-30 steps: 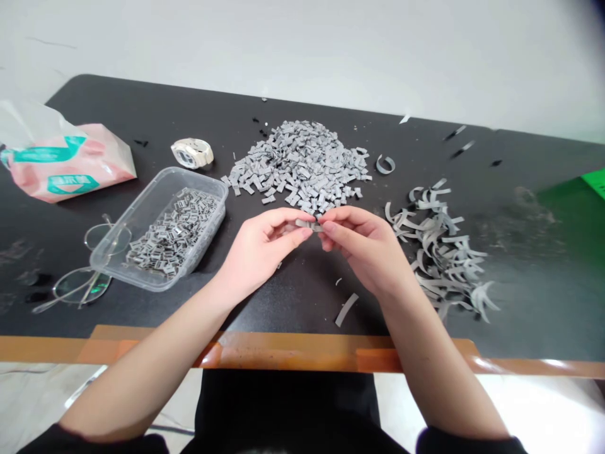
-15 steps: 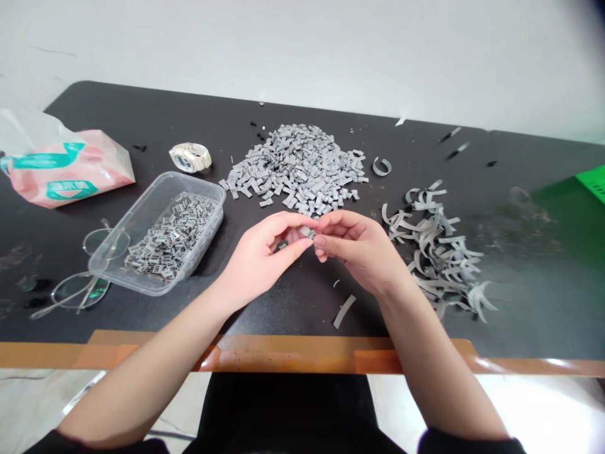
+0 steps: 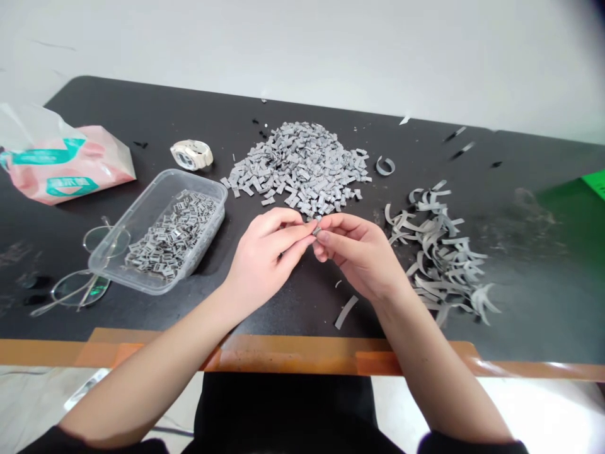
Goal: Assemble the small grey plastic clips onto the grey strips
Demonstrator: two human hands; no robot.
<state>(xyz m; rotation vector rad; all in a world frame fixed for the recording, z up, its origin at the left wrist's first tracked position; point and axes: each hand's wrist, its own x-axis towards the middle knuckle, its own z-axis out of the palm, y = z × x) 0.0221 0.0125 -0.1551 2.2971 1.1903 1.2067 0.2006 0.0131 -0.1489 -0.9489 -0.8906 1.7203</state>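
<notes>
Grey plastic piece (image 3: pixel 316 231) being pinched between fingertips.
Left hand (image 3: pixel 267 249) and right hand (image 3: pixel 359 255) are closing narrowly; it seems light, stiff, best held by its edges.

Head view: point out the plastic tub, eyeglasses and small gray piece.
Plastic tub (image 3: pixel 196 183), head view, rim.
Eyeglasses (image 3: pixel 80 289), head view, lens.
Small gray piece (image 3: pixel 316 231), head view, visible end.
</notes>
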